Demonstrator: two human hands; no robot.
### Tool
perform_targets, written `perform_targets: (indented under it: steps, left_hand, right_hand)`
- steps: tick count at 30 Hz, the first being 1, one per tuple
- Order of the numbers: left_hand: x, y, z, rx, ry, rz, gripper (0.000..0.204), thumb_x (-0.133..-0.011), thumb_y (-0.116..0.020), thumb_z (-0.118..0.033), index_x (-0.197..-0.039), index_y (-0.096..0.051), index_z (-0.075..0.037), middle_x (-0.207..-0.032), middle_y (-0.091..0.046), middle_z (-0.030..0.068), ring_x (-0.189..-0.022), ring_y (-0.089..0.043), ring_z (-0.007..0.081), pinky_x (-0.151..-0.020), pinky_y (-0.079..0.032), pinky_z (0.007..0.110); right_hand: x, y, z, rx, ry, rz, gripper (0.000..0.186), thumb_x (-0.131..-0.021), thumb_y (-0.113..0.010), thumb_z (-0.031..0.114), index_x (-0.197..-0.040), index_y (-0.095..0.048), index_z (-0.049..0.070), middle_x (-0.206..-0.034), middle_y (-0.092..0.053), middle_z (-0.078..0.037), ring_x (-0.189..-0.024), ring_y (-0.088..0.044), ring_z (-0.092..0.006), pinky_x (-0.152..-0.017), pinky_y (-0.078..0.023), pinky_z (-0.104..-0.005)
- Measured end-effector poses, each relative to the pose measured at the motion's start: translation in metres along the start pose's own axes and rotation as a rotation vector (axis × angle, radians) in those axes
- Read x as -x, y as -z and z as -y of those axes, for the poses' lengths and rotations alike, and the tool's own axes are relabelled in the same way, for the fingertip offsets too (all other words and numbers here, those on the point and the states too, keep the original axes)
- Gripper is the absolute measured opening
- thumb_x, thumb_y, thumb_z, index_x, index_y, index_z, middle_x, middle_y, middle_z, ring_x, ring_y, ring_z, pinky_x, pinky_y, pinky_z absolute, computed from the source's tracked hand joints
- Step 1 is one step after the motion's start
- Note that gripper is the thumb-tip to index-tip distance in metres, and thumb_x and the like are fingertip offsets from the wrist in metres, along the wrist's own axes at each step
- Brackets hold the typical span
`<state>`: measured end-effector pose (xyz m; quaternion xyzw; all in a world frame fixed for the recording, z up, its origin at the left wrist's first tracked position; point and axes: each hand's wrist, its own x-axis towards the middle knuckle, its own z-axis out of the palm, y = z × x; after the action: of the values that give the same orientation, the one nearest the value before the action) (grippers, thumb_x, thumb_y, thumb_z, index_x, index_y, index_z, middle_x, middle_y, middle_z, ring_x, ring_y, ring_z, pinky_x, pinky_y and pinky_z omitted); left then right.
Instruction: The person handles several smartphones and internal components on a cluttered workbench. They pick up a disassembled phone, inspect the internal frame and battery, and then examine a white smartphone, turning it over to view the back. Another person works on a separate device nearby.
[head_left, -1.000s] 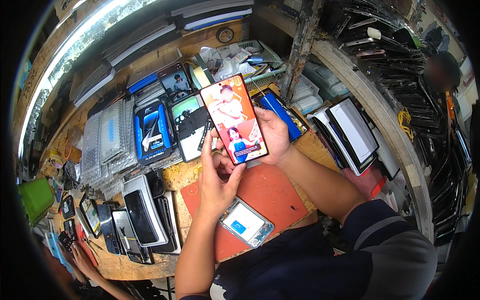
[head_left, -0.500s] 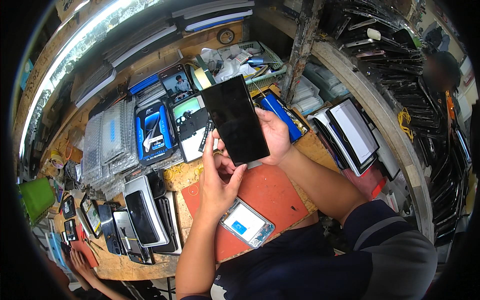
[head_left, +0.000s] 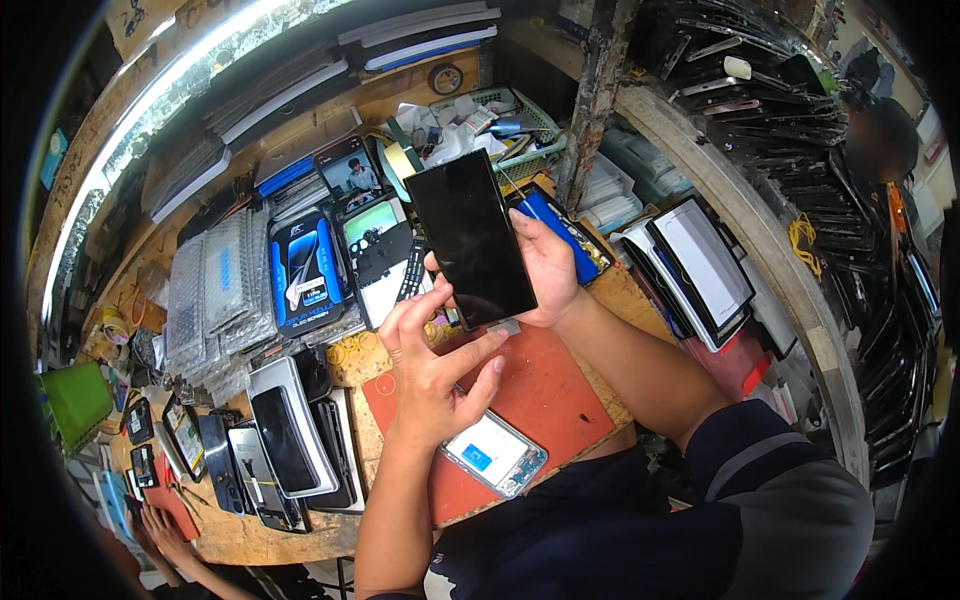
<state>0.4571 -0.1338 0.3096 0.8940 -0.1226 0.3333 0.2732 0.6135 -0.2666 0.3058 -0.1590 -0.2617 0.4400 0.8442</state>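
A large black phone screen [head_left: 472, 235], dark and rectangular, is held up and slightly tilted over the bench. My right hand [head_left: 550, 270] grips it from behind and along its right edge, with fingertips showing at the left edge. My left hand [head_left: 428, 385] is open, fingers apart, beside the screen's lower left corner; its index finger points toward the lower edge. There a small silver-grey tab [head_left: 510, 327] sticks out. Below, partly behind my left hand, a phone frame [head_left: 505, 458] with a white inside and a blue patch lies on a red-orange mat [head_left: 555, 400].
Stacked phones [head_left: 285, 430] stand left of the mat. Behind are a blue-black box [head_left: 305, 270], bubble-wrapped packs [head_left: 210, 280], a lit phone [head_left: 352, 178] and a green basket [head_left: 545, 130]. A blue-cased item [head_left: 565, 235] lies beyond my right hand. Another person's hands [head_left: 165, 535] are at lower left.
My left hand's fingers have spread and come away from the screen's lower left side, the index finger now stretched toward the lower edge. My right hand keeps holding the screen.
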Motion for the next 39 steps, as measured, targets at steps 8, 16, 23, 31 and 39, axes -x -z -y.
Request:
perform_targets:
  steps: [8, 16, 23, 31, 39]
  left_hand:
    - [0.0, 0.0, 0.002, -0.007, 0.025, 0.019, 0.03, -0.075, -0.078, -0.031, -0.102, -0.085, -0.021, -0.148, -0.047, 0.0219, -0.137, -0.036, 0.0394, -0.116, -0.024, 0.051]
    - [0.001, -0.001, 0.004, 0.006, 0.035, 0.027, 0.029, -0.075, -0.079, -0.031, -0.101, -0.085, -0.02, -0.148, -0.046, 0.0224, -0.138, -0.036, 0.0395, -0.116, -0.024, 0.051]
    - [0.001, -0.003, 0.006, -0.082, 0.141, 0.013, 0.05, -0.078, -0.078, -0.026, -0.127, -0.074, -0.017, -0.154, -0.036, 0.0265, -0.143, -0.031, 0.0427, -0.118, -0.023, 0.054]
    - [0.0, -0.006, 0.006, -0.083, 0.236, -0.018, 0.09, -0.076, -0.08, -0.026, -0.158, -0.044, -0.013, -0.156, -0.028, 0.0284, -0.142, -0.031, 0.0456, -0.116, -0.029, 0.055]
    - [0.003, -0.007, 0.008, -0.06, 0.216, -0.039, 0.077, -0.075, -0.08, -0.022, -0.148, -0.058, -0.015, -0.153, -0.033, 0.0276, -0.14, -0.034, 0.0441, -0.113, -0.033, 0.053]
  right_hand:
    - [0.001, 0.007, -0.002, -0.072, -0.014, 0.04, 0.067, -0.109, -0.033, 0.049, -0.154, -0.041, 0.0, -0.141, -0.056, -0.033, -0.124, -0.063, -0.041, -0.103, -0.055, -0.0525]
    - [0.001, 0.006, -0.004, -0.087, -0.014, -0.025, 0.07, -0.108, -0.037, 0.05, -0.157, -0.035, 0.0, -0.139, -0.055, -0.034, -0.122, -0.064, -0.0432, -0.103, -0.055, -0.0552]
    - [-0.002, 0.013, -0.003, -0.058, -0.038, 0.095, 0.068, -0.108, -0.036, 0.049, -0.156, -0.036, 0.0, -0.141, -0.055, -0.033, -0.124, -0.063, -0.0426, -0.102, -0.054, -0.0562]
    - [0.001, 0.008, -0.005, 0.0, 0.036, -0.161, 0.061, -0.11, -0.035, 0.042, -0.156, -0.039, 0.002, -0.149, -0.055, -0.022, -0.134, -0.057, -0.0392, -0.111, -0.049, -0.0554]
    - [-0.001, 0.012, -0.003, -0.014, -0.023, -0.039, 0.063, -0.109, -0.033, 0.045, -0.156, -0.039, 0.003, -0.146, -0.055, -0.027, -0.13, -0.059, -0.0419, -0.108, -0.05, -0.0548]
